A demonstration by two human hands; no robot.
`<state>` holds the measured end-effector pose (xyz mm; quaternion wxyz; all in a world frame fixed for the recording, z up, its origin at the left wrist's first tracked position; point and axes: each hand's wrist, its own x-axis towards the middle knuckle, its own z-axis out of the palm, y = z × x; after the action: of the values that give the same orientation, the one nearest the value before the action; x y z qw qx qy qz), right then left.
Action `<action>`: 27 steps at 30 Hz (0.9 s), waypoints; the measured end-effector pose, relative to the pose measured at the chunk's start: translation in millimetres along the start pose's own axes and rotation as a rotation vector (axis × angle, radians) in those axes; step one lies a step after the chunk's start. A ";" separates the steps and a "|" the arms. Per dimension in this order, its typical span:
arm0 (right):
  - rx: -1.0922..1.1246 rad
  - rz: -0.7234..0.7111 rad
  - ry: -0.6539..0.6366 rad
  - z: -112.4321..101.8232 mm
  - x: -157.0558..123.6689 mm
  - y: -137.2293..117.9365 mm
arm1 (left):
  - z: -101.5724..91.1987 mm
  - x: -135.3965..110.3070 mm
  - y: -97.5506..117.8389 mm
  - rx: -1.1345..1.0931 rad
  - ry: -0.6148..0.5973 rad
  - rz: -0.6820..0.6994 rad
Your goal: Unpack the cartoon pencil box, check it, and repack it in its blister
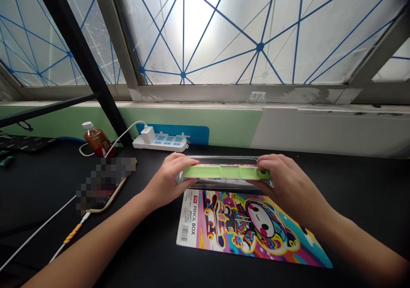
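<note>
My L hand (168,183) and R hand (290,181) grip the two ends of a clear pencil box (224,160) right in front of me, w/ a lime-green strip (226,172) along its near side. Fingers (182,160) on both hands are clamped on it, curled over the top. Box is held just above the black bench (41,189), can't tell if touching. Printed card (246,232) marked PENCIL BOX lies flat at 6 o'clock from the box. Power strip (160,142) w/ white charger (148,134) sits at 11 o'clock, bottle (96,140) at 10, blurred phone (102,189) w/ cable at 9.
</note>
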<state>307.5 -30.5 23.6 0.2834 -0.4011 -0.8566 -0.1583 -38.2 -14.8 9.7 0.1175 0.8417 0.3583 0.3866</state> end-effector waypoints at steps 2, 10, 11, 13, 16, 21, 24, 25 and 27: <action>-0.031 -0.066 0.127 -13.5 -16.5 -9.1 | -11.5 -0.3 20.4 0.049 0.037 0.144; 0.012 -0.253 -0.022 -28.2 -110.4 -26.4 | 0.1 -67.5 66.9 0.167 -0.229 0.209; 0.022 -0.279 -0.040 -25.2 -114.3 -28.0 | 5.4 -76.6 66.5 0.163 -0.214 0.155; 0.048 -0.298 -0.055 -20.2 -113.7 -31.9 | 12.2 -89.6 64.7 0.129 -0.209 0.034; 0.090 -0.258 -0.053 -18.2 -101.5 -37.4 | 12.7 -96.7 61.9 0.050 -0.258 -0.155; 0.086 -0.175 -0.132 -22.4 -93.2 -30.9 | 11.2 -94.8 53.3 -0.012 -0.246 -0.276; 0.119 -0.165 -0.196 -23.2 -98.2 -18.6 | 16.3 -95.2 48.9 -0.004 -0.191 -0.320; 0.142 -0.162 -0.211 -23.8 -99.4 -14.9 | 18.2 -95.5 48.4 0.013 -0.177 -0.326; 0.184 -0.137 -0.219 -26.7 -98.6 -8.9 | 21.1 -96.2 48.5 0.059 -0.160 -0.335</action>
<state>361.2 -108.3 -16.2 0.2121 -0.3287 -0.9187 -0.0534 -40.7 -114.6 -36.0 0.1834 0.8014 0.4941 0.2829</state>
